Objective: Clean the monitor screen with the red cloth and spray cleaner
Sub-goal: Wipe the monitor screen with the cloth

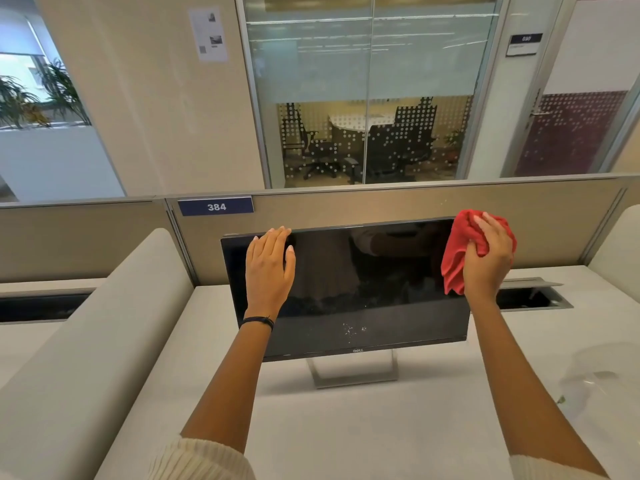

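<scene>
Monitor screen (346,289) stands dark and switched off on its stand (353,374) at the far middle of the pale worktop (346,427), tilted back a little toward the partition (381,206) behind it. The left hand (270,268) rests flat on the upper left of the panel, fingers straight and reaching the top edge, thumb on the glass; it looks like a steadying hold. The right hand (488,261) has its fingers curled round the bunched red cloth (457,258), which it presses to the upper right corner of the screen.

A small patch of white droplets (351,330) sits low on the glass, just above the bottom bezel, well apart from the cloth. So the spraying seems done, at least in that spot, while the wiping looks to be near its start: the cloth is at one top corner, and the middle, the left side and the wet patch below are not yet reached. The glass shows reflections, so I cannot tell which parts are already clean.

Padded dividers (104,323) flank the worktop on the left and far right, and an open cable slot (533,297) lies just right of the monitor. A clear, blurred object (602,375) sits at the near right edge — possibly the spray cleaner, though I cannot tell. Nothing stands between the cloth and the glass; only the left hand covers part of the screen that needs wiping.
</scene>
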A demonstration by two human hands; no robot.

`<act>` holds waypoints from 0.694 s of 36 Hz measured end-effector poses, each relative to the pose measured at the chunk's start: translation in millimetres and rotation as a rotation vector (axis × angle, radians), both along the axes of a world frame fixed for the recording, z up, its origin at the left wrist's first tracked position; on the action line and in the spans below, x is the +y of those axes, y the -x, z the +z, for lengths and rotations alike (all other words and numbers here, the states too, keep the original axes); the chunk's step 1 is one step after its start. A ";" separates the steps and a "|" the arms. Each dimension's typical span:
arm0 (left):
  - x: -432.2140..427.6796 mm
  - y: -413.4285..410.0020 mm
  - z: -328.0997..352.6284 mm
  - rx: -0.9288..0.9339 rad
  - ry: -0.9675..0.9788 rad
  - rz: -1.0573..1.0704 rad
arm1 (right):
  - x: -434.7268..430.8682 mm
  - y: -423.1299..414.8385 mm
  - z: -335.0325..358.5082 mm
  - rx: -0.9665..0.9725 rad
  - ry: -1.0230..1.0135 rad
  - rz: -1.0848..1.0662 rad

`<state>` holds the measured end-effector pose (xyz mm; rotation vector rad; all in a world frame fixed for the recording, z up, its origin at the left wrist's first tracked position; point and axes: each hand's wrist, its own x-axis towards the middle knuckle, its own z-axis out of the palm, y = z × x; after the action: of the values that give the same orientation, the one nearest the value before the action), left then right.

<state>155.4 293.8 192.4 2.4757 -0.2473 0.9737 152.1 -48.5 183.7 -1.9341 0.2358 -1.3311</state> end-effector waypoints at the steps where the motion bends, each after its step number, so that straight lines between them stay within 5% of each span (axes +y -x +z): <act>1: -0.1 -0.4 -0.1 0.000 -0.001 0.000 | -3.6 -2.1 -4.9 0.028 -0.018 0.014; 25: -1.6 -7.1 -7.3 -0.035 0.058 -0.011 | 18.2 63.0 -153.7 0.542 -0.527 -0.058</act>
<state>162.5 292.2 185.0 2.4044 -0.2402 1.0060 89.1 -30.3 30.0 -1.7849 0.8241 -0.6528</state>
